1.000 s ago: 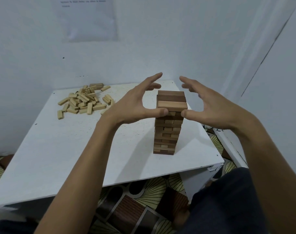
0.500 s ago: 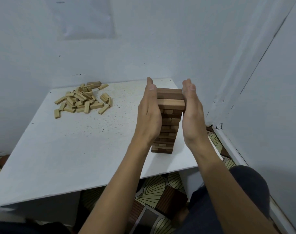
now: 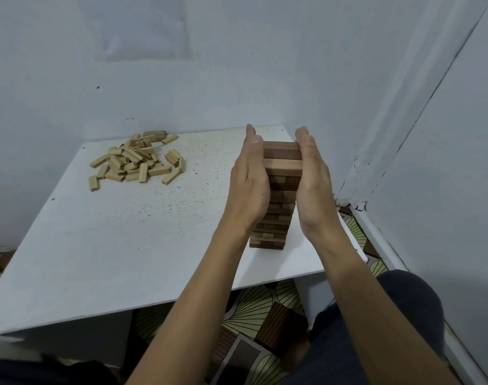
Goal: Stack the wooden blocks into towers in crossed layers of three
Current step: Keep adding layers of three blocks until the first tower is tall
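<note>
A tall tower of wooden blocks (image 3: 279, 195) in crossed layers stands near the right front corner of the white table (image 3: 126, 245). My left hand (image 3: 251, 182) presses flat against the tower's left side with straight fingers. My right hand (image 3: 312, 179) presses flat against its right side in the same way. Both palms cover the upper and middle layers; the top layers and the bottom layers show between and below them. A loose pile of pale wooden blocks (image 3: 137, 161) lies at the table's far left.
White walls close in behind the table and on the right. Below the front edge are a patterned floor (image 3: 259, 318) and my dark-clothed knee (image 3: 390, 315).
My hands, spread with thumbs at the top block a second ago, have closed in flat against both sides of the tower. The view has tilted slightly.
</note>
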`<state>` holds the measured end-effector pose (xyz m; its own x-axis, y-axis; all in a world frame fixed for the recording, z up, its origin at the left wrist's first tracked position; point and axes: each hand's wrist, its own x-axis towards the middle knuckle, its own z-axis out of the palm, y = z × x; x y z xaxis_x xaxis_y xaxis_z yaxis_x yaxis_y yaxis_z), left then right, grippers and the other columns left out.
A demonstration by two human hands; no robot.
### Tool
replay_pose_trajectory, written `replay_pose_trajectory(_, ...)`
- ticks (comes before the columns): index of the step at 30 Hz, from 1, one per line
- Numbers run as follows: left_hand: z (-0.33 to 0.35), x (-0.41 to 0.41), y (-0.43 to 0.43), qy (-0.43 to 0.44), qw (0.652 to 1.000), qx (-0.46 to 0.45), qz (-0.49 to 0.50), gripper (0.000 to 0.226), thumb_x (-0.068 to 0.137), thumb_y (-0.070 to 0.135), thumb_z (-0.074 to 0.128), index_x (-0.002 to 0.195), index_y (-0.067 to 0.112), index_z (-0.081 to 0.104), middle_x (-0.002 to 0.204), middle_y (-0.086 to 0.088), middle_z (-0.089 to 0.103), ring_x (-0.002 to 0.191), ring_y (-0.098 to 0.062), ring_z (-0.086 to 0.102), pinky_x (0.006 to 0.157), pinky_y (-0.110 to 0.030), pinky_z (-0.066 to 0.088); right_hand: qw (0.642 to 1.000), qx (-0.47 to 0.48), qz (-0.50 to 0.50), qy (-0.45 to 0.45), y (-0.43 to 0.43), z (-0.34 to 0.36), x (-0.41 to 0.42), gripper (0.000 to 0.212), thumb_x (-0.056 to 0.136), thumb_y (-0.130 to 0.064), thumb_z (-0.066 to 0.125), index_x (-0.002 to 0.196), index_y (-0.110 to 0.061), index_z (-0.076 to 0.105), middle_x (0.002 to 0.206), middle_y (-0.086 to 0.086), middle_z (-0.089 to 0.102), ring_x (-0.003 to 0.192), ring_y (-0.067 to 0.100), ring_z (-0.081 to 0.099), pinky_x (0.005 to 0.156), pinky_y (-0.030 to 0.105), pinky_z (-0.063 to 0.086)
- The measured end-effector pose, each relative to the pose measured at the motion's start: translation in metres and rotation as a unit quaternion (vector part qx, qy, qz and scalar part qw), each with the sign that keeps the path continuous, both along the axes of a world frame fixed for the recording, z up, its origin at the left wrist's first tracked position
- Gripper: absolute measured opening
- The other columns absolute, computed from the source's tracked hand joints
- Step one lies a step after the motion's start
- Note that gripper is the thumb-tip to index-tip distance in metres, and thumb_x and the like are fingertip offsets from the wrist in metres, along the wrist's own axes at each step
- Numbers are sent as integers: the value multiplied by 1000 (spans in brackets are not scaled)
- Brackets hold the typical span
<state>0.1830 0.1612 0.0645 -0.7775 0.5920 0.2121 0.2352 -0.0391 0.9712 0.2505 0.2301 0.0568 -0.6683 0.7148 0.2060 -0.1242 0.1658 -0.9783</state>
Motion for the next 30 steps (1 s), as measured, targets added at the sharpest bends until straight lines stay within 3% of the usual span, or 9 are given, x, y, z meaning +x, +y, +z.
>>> replay_pose_trajectory(9, -2, 1, 0, -1, 1000, 2, 1, 54, 108, 42, 19, 157, 21, 21, 162, 10, 22, 142, 6, 19, 87, 13, 15, 1000, -5, -1, 1, 1, -1, -2, 71, 91, -64, 23, 155, -32, 27, 158, -19, 29, 144, -5, 24, 123, 35, 20)
replay_pose_trajectory(15, -2, 0, 0, 4, 1000, -2, -3, 54, 108, 42, 18, 158, 21, 19, 162, 10, 21, 132, 15, 21, 86, 13, 16, 1000, -8, 0, 3, 2, -2, -3, 70, 93, -64, 24, 155, -32, 28, 158, -19, 29, 144, -5, 24, 123, 34, 19)
replay_pose_trajectory(19, -4, -2, -2, 9, 1000, 0, -6, 55, 108, 44, 17, 158, 22, 17, 163, 12, 19, 142, 9, 16, 101, 7, 11, 1000, -15, -3, 13, 6, -4, -3, 71, 94, -64, 26, 155, -30, 28, 159, -18, 29, 143, -7, 24, 124, 34, 18)
replay_pose_trajectory(21, -5, -5, -4, 11, 1000, 25, -13, 60, 105, 49, 18, 158, 22, 16, 163, 11, 20, 145, 6, 17, 118, -11, 12, 1000, -11, 4, 22, 8, -3, -1, 72, 94, -64, 29, 155, -28, 26, 159, -18, 28, 144, -7, 24, 123, 31, 18)
replay_pose_trajectory(23, -5, -10, -8, 17, 998, 40, -37, 66, 100, 54, 25, 158, 24, 15, 162, 12, 23, 146, 4, 20, 122, -24, 16, 999, 14, 18, 23, 11, -2, 4, 71, 96, -64, 38, 156, -28, 25, 159, -16, 28, 143, -8, 25, 118, 17, 21)
replay_pose_trajectory(25, -5, -18, -15, 34, 996, 33, -78, 72, 97, 57, 42, 158, 30, 15, 160, 14, 29, 144, 4, 25, 117, -24, 23, 997, 53, 46, 14, 19, -1, 12, 79, 91, -59, 51, 157, -28, 21, 160, -12, 29, 142, -7, 27, 113, 10, 25)
replay_pose_trajectory(28, -5, -38, -26, 81, 988, -19, -133, 104, 74, 57, 72, 157, 38, 13, 158, 12, 34, 142, 2, 32, 118, -30, 28, 989, 101, 107, -34, 44, -4, 25, 97, 78, -52, 73, 156, -38, 17, 158, -12, 32, 144, 1, 30, 120, 29, 25)
replay_pose_trajectory(30, -3, -51, -30, 106, 979, -66, -161, 119, 63, 55, 82, 156, 44, 8, 158, 9, 34, 142, -2, 34, 120, -36, 29, 978, 123, 147, -81, 59, -3, 28, 108, 69, -49, 82, 153, -47, 14, 157, -15, 34, 144, 4, 32, 120, 33, 26)
